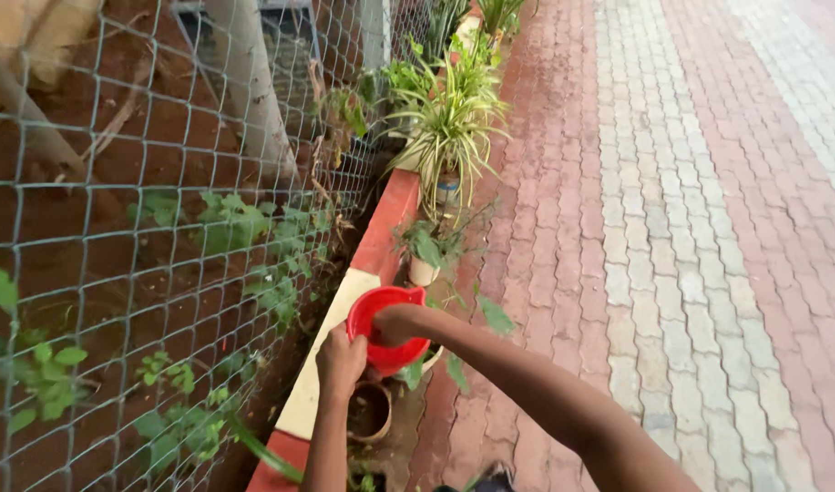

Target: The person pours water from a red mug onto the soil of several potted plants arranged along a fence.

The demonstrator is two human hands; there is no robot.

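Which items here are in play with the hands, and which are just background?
In play:
- red bowl, gripped by left hand and right hand
- small pot of soil below it
- leafy potted plant beside the bowl

Background:
- striped-leaf plant
- wire fence
- painted kerb
- brick paving

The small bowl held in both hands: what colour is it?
Red, plain; the bowl shows best in the head view.
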